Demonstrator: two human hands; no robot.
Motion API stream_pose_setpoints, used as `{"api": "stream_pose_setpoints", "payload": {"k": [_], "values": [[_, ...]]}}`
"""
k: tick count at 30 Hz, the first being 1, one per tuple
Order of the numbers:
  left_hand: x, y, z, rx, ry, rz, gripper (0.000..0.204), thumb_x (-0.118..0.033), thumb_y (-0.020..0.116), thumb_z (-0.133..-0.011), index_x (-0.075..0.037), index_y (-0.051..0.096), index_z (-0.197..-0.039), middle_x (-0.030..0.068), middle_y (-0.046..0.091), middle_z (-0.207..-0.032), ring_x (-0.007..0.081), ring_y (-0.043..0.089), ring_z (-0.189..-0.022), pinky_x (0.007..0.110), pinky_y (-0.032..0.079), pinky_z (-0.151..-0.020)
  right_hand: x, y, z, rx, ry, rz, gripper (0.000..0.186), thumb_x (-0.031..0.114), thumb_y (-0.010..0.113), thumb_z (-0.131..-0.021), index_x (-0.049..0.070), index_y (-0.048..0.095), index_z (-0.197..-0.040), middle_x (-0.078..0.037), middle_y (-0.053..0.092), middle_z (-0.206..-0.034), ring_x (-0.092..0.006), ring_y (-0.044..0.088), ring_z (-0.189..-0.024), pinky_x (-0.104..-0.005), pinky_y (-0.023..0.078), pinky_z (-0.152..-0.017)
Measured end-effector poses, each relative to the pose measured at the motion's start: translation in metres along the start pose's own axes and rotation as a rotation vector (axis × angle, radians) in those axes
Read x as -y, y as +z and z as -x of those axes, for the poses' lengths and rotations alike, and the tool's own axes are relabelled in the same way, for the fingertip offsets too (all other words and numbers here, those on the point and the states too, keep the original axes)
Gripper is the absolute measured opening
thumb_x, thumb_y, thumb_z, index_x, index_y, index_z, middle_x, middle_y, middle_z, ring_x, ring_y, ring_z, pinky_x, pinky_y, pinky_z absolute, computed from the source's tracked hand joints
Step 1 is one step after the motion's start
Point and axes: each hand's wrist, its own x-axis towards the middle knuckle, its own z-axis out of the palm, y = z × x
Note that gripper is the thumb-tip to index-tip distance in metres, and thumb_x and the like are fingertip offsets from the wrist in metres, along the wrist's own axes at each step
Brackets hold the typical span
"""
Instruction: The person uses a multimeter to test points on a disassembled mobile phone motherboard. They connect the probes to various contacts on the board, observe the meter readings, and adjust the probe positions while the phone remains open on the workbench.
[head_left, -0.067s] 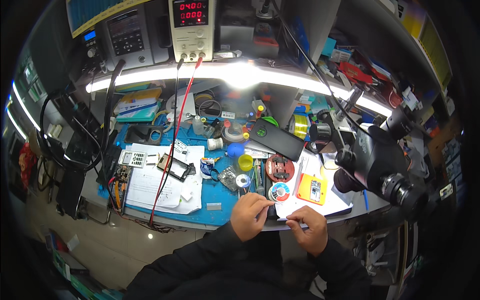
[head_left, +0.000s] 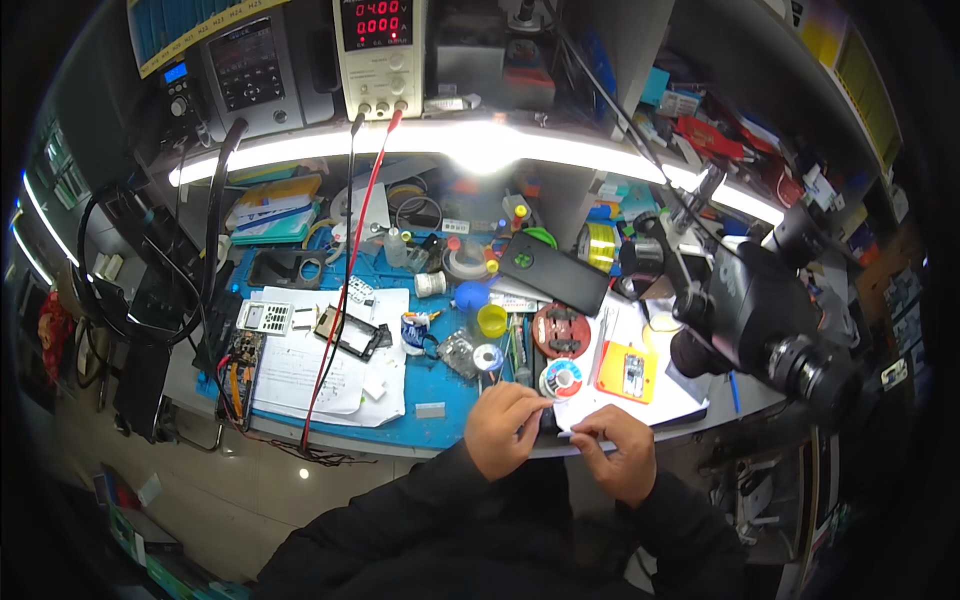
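At the front edge of the bench, my left hand [head_left: 503, 430] is closed, thumb and forefinger pinched together. Whatever it holds is too small to name. My right hand [head_left: 618, 455] is closed likewise, a little to the right and apart from it. A small pale tip shows at its fingertips, its kind unclear. Just beyond the hands lies a solder wire spool [head_left: 561, 379] with a red and blue label. Behind that is a round red-brown holder [head_left: 561, 331]. To the right, a small circuit board rests on a yellow-orange block [head_left: 613, 374] over white paper.
A black microscope [head_left: 745, 300] overhangs the right side. Red and black leads [head_left: 374, 190] hang from the power supply [head_left: 380, 60] across the left papers. A phone frame [head_left: 352, 333], a dark phone back [head_left: 553, 273] and a yellow cup [head_left: 491, 320] lie on the blue mat [head_left: 425, 385].
The whole view has shifted very slightly. Both hands keep nearly the same pinched pose, and the pale tip at my right fingertips shows more plainly.
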Motion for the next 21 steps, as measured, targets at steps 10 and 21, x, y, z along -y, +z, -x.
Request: {"api": "stream_pose_setpoints", "payload": {"k": [10,21], "values": [[-0.004,0.000,0.012,0.005,0.225,-0.105,0.023,0.003,0.073,-0.077,-0.004,0.066,-0.098,0.0102,0.061,-0.091,0.0318,0.062,-0.089,0.042,0.048,-0.078,0.059,0.049,-0.091,-0.128,-0.040,-0.188,0.020,0.012,0.075,-0.097,0.000,0.074,-0.114,-0.002,0.068,-0.083,-0.0078,0.060,-0.074,-0.0275,0.048,-0.064],[0.013,0.011,0.015,0.046,0.208,-0.054,0.029,0.001,0.071,-0.074,-0.007,0.067,-0.102,0.0071,0.061,-0.090,0.0282,0.063,-0.089,0.041,0.046,-0.082,0.062,0.022,-0.385,-0.557,-0.165,0.142,0.059,0.034,0.069,-0.101,-0.009,0.058,-0.140,-0.021,0.074,-0.115,-0.0351,0.067,-0.119,-0.0378,0.049,-0.103]]}}
